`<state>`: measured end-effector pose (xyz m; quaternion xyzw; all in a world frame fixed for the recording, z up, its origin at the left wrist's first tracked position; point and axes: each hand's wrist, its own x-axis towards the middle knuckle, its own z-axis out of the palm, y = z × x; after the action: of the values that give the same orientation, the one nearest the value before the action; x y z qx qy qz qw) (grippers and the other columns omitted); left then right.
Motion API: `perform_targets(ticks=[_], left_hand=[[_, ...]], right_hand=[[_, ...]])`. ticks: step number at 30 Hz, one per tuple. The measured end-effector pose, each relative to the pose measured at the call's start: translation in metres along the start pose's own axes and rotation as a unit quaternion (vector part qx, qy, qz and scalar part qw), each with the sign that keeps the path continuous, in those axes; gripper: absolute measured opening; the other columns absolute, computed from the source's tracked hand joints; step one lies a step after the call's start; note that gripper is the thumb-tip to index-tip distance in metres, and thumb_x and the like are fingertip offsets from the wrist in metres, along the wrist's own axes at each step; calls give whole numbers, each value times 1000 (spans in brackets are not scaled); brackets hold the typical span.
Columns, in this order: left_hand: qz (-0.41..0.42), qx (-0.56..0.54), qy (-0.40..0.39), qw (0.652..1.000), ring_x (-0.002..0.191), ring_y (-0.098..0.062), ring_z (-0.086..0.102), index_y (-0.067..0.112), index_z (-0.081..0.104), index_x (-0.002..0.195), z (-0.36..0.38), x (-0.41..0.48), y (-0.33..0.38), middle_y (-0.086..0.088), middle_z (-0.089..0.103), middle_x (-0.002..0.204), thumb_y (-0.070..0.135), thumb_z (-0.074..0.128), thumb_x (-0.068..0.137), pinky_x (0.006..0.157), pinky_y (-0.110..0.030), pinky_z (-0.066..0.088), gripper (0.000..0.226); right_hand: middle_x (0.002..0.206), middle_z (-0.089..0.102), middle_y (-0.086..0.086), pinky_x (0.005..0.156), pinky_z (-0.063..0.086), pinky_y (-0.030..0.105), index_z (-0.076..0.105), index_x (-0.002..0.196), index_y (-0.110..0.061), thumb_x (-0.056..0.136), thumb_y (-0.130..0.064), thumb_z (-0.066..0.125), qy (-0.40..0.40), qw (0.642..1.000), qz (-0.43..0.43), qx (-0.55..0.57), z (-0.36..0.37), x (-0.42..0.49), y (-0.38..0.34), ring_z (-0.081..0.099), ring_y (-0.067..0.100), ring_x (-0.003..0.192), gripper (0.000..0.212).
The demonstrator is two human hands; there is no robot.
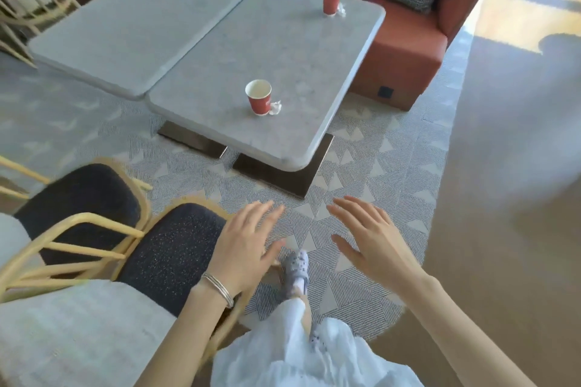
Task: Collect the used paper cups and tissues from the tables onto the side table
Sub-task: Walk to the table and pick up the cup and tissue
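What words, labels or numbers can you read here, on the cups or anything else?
No readable text anywhere.
On the near red paper cup, any print is too blurred to read.
On the far red paper cup, any print is too small to read.

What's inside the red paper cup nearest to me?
Inside the near red paper cup on the grey marble table, only its white inner wall shows. Its own side hides the bottom, so any leftover drink cannot be seen.
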<state>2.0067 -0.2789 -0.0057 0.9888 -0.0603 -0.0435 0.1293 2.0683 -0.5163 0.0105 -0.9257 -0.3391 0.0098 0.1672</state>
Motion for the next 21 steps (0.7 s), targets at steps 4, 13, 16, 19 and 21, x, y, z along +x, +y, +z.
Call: perform_targets(ticks=[4, 13, 16, 19, 21], left_hand=[[-21, 7, 14, 1000, 123, -28, 47, 16, 48, 134, 0, 48, -23, -8, 52, 133, 52, 26, 92, 98, -46, 41, 59], [-58, 13, 34, 998, 122, -28, 49, 16, 48, 133, -24, 171, -87, -9, 53, 132, 48, 30, 90, 96, -45, 43, 57], [-61, 9, 44, 997, 120, -29, 50, 14, 49, 132, -33, 201, -101, -9, 53, 131, 45, 34, 88, 94, -44, 43, 56], [-68, 9, 56, 996, 119, -30, 50, 13, 49, 132, -36, 220, -113, -12, 54, 130, 45, 34, 88, 97, -44, 41, 57], [-85, 9, 59, 995, 121, -30, 49, 13, 47, 133, -35, 229, -121, -12, 53, 131, 46, 33, 88, 98, -44, 40, 58]], right_hand=[[134, 51, -2, 101, 35, 37, 48, 131, -19, 91, -44, 39, -18, 1000, -11, -11, 2, 42, 31, 42, 18, 127, 49], [133, 52, -1, 101, 35, 38, 47, 131, -18, 91, -46, 37, -22, 999, -26, -14, -11, 180, 80, 44, 19, 126, 50], [134, 51, -1, 101, 39, 40, 47, 131, -18, 91, -45, 40, -24, 999, -38, 2, -4, 216, 86, 43, 18, 127, 49], [134, 51, -2, 101, 39, 38, 48, 131, -19, 90, -45, 41, -33, 998, -47, 9, 2, 243, 92, 42, 17, 127, 49], [133, 52, -2, 100, 39, 37, 49, 130, -19, 90, -45, 43, -41, 997, -57, 16, 4, 257, 95, 42, 17, 127, 48]])
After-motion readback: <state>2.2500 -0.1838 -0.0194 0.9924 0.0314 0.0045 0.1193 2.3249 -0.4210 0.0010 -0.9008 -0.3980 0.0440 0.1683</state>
